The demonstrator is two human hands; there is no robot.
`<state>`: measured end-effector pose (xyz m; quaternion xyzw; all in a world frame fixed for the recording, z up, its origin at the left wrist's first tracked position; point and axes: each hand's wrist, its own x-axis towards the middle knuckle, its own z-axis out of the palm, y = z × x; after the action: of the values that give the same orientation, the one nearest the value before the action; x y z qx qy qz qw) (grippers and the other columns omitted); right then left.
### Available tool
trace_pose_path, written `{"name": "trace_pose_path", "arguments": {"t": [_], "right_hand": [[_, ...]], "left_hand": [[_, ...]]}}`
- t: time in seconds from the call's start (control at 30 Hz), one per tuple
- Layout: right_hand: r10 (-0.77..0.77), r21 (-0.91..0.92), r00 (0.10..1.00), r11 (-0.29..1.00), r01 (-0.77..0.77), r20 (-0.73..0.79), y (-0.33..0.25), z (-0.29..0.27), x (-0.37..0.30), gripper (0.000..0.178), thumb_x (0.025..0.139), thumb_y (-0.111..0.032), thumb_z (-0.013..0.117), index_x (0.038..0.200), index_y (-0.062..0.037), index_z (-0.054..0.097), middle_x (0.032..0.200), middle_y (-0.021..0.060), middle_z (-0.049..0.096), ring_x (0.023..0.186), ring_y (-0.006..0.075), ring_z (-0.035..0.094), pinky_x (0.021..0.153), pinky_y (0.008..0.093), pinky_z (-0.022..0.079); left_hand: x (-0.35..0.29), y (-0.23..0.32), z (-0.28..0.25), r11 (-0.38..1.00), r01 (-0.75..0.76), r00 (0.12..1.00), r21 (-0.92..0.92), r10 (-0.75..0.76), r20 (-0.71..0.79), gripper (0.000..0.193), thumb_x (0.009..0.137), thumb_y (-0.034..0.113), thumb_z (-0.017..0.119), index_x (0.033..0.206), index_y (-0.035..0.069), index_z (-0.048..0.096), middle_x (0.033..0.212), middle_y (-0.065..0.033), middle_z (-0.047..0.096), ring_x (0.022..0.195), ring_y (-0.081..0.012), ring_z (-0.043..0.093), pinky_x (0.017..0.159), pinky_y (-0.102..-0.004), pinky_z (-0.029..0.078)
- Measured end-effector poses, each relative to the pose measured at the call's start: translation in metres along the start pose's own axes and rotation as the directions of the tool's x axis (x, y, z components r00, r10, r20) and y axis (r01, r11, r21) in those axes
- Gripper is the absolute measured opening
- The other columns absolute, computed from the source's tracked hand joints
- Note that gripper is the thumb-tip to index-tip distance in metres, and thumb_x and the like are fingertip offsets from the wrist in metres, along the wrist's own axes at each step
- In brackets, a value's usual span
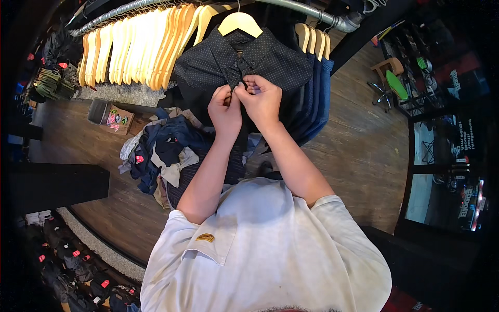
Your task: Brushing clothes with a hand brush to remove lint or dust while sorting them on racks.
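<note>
A dark dotted button-up shirt [200, 65] hangs on a wooden hanger [239, 24] from the metal rail, its collar toward the top. Both of my hands meet at the shirt's front placket, below the collar. My left hand [224, 106] has its fingers curled and pinches the left side of the placket. Thumb and fingers of my right hand [260, 99] pinch the cloth right beside it, the fingertips of both hands nearly touching. Any button between them is hidden by the fingers.
Several bare wooden hangers [132, 49] crowd the rail [291, 9] at left; jeans [318, 99] hang at right. A heap of clothes [171, 145] lies below, left of my arms. A grey bin [98, 111] stands farther left. A green chair [396, 85] is at far right.
</note>
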<state>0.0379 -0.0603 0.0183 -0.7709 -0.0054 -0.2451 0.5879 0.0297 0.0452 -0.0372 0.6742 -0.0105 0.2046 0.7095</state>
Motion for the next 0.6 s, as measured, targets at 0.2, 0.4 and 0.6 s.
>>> {"name": "trace_pose_path", "arguments": {"t": [0.2,0.4,0.6], "right_hand": [[-0.069,-0.022,0.997,0.997,0.068,-0.022,0.014,0.004,0.001,0.020,0.089,-0.004,0.086,0.106,0.0056,0.082,0.082,0.0082,0.081,0.073,0.0050,0.070,0.069,0.0240,0.058],[0.067,0.092,0.997,0.993,-0.069,0.032,0.014,0.005,0.003,0.017,0.089,-0.003,0.085,0.104,0.0059,0.083,0.085,0.0084,0.083,0.076,0.0053,0.072,0.071,0.0240,0.059],[-0.072,-0.040,0.997,0.997,0.072,-0.004,0.011,0.003,0.006,0.016,0.087,-0.003,0.080,0.102,0.0028,0.083,0.090,0.0189,0.082,0.078,0.0217,0.081,0.073,0.0319,0.063]], "left_hand": [[0.001,0.007,0.009,0.999,-0.033,0.998,-0.014,0.032,-0.054,0.014,0.104,0.003,0.073,0.116,-0.004,0.077,0.100,0.0008,0.068,0.079,-0.0024,0.055,0.067,-0.0214,0.042],[0.003,0.002,0.007,0.997,-0.056,0.998,-0.046,0.054,-0.043,0.014,0.104,0.002,0.072,0.116,-0.004,0.076,0.100,0.0001,0.068,0.081,-0.0041,0.057,0.068,-0.0214,0.043],[0.007,-0.005,0.008,0.995,-0.081,0.997,-0.057,0.079,-0.023,0.010,0.104,0.001,0.072,0.110,-0.007,0.073,0.101,-0.0009,0.068,0.082,-0.0045,0.057,0.070,-0.0223,0.044]]}}
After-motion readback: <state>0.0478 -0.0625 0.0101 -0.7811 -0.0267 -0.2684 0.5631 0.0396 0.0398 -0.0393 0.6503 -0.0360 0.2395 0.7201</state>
